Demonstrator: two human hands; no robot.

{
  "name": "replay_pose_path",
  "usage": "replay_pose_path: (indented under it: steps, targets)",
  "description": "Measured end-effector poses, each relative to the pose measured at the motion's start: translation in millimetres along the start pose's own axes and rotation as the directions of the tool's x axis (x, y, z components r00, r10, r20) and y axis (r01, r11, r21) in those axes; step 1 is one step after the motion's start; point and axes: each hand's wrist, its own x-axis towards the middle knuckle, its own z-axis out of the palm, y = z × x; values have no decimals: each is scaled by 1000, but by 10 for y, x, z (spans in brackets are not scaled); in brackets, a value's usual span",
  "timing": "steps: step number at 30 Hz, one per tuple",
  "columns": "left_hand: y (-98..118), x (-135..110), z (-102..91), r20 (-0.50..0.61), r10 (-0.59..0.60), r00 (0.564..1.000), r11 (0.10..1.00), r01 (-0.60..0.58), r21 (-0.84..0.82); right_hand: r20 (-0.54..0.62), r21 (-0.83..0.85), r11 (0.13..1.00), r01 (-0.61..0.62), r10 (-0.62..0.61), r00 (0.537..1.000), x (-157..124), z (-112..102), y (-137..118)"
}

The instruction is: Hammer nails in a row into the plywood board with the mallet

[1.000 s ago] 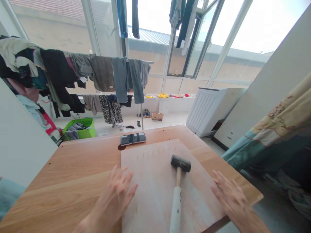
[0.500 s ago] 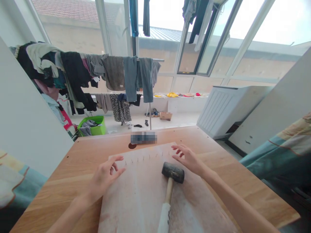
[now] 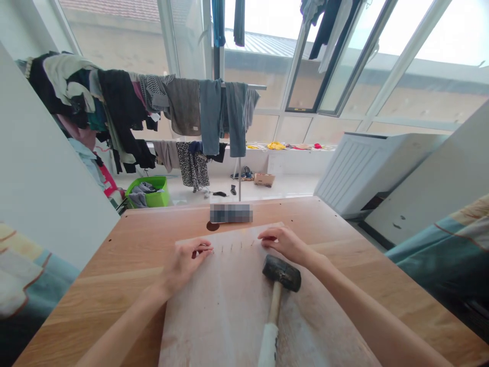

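A row of several thin nails stands upright across the far part of a pale wooden board. At the row's left end my left hand has its thumb and index finger pinched together around a nail. Over the right end, my right hand is closed, thumb and fingertips drawn together at a nail they mostly hide. One nail near the right hand leans. A mallet with a black head and a wooden, white-gripped handle lies on the board, below my right hand.
The board rests on a wood-grain table. A blurred dark box-like thing sits at the back, beside a dark round hole. Beyond stand a clothes rack with laundry, a green basket and a white appliance.
Both hands have moved inward along the nail row, and their spread fingers have closed at its ends. The mallet stays on the board; the view has shifted slightly.
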Motion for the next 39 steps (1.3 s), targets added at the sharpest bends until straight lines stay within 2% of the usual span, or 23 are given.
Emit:
replay_pose_path:
  steps: [3, 8, 13, 18, 21, 26, 31, 36, 39]
  targets:
    - [72, 57, 56, 16, 45, 999, 999, -46, 5, 12, -27, 1000, 13, -13, 1000, 54, -16, -87]
    - [195, 95, 106, -82, 31, 996, 999, -28, 36, 73, -91, 996, -2, 9, 997, 115, -27, -196]
    - [194, 140, 184, 33, 60, 998, 998, -59, -24, 93, -149, 988, -25, 39, 995, 173, 32, -266]
    - [256, 192, 301, 11, 127, 992, 992, -127, 21, 86, -176, 984, -29, 44, 995, 189, 35, -339]
    - [313, 205, 354, -27, 136, 990, 991, -136, 6, 68, -168, 985, -35, 47, 997, 205, 24, -398]
    - [346, 238, 445, -42, 46, 998, 998, -48, -48, 93, -123, 992, -15, 27, 995, 292, 104, -485]
    - [353, 285, 541, -30, 67, 997, 995, -69, -73, 138, -47, 999, 23, -16, 990, 367, 232, -525]
    - [482, 280, 450, -158, 73, 985, 985, -96, -146, 64, 58, 998, -1, -3, 998, 371, 190, -663]
    - [601, 202, 299, -155, 114, 981, 978, -138, -159, 40, 146, 989, -20, 14, 999, 296, 121, -806]
